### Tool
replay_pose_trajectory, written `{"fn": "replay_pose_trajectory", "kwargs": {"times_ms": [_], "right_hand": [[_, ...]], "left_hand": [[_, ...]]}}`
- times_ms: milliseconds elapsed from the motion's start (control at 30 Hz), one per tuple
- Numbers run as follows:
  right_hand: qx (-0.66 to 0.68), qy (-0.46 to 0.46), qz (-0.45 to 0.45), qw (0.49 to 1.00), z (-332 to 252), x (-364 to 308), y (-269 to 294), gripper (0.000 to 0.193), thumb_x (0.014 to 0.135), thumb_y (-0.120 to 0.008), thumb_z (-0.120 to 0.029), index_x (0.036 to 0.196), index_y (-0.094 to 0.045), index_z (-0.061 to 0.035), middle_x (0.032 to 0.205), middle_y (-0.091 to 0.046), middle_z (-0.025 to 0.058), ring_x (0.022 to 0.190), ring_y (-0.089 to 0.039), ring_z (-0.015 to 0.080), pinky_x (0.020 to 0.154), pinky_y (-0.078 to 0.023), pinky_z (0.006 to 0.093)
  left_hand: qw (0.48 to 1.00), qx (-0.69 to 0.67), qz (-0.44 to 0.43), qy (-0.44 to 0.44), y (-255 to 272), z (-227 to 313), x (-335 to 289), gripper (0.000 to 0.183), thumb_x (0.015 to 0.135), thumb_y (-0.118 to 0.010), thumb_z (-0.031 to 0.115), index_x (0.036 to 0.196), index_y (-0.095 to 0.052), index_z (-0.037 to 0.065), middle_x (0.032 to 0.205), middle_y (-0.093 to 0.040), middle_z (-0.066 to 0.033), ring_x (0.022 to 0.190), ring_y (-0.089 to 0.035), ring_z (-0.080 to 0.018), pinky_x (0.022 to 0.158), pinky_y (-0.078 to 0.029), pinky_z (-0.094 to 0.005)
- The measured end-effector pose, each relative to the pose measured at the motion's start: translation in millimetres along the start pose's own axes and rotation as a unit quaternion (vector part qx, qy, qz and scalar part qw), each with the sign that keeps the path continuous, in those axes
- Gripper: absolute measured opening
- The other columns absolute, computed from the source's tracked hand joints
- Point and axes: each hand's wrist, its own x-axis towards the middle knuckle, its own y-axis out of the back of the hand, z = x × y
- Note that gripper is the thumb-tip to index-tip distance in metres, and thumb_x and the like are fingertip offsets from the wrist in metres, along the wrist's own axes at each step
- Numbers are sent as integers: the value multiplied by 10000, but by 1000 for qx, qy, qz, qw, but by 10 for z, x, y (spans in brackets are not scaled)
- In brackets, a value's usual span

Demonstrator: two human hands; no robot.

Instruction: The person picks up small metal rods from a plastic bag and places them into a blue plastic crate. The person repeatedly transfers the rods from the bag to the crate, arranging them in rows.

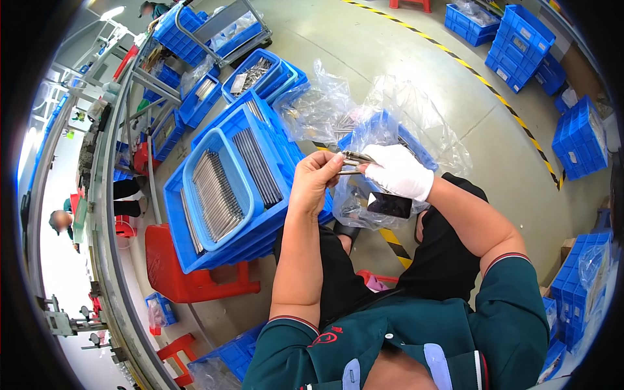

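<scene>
Between my hands, above my lap, are several slim shiny metal rods point(351, 163). My bare left hand point(313, 181) pinches their left ends between thumb and fingers. My right hand point(402, 173), in a white glove, is closed around their right ends. Its fingertips are partly hidden. A black phone with a shiny screen point(389, 205) lies on clear plastic just below the gloved hand. Beyond the hands, a blue crate point(419, 153) lined with clear plastic holds more metal pieces. On my left, a light-blue tray point(188, 170) holds rows of metal rods point(220, 198).
The tray rests on stacked blue crates point(179, 250) beside a red stool point(166, 270). Loose clear plastic point(422, 107) spreads over the floor ahead. Farther off stand a cart point(244, 45) and blue crates point(520, 49). People work at the far left.
</scene>
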Motion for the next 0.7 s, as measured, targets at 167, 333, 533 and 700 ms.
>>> {"fn": "replay_pose_trajectory", "kwargs": {"times_ms": [167,333,533,700], "right_hand": [[140,-59,-41,988,162,37,55,273,892,-560,-292,857,-589,-24,620,-524,78,570,-493,183,552,-399,330],[189,-175,-98,961,-33,58,31,347,917,-537,-349,806,-590,-24,621,-505,23,571,-436,108,525,-361,281],[136,-159,-99,973,-4,72,29,355,910,-534,-348,807,-587,-12,635,-524,48,587,-461,129,549,-389,298],[43,-65,-45,996,70,48,-25,314,897,-548,-312,838,-592,-7,655,-536,78,592,-494,171,579,-417,328]], "left_hand": [[995,45,59,-60,45,70,0,192,865,-664,192,847,-632,3,642,-522,8,531,-428,-66,492,-331,-212],[998,43,3,-48,-40,44,-15,180,868,-657,179,912,-659,5,747,-587,16,686,-480,-55,650,-372,-210],[998,57,-11,-25,-81,4,-38,191,853,-681,193,902,-665,9,773,-597,20,719,-477,-57,677,-370,-219],[995,92,-5,-44,-94,-66,-10,168,850,-683,189,863,-659,23,790,-638,-4,729,-498,-56,698,-374,-214]]}}
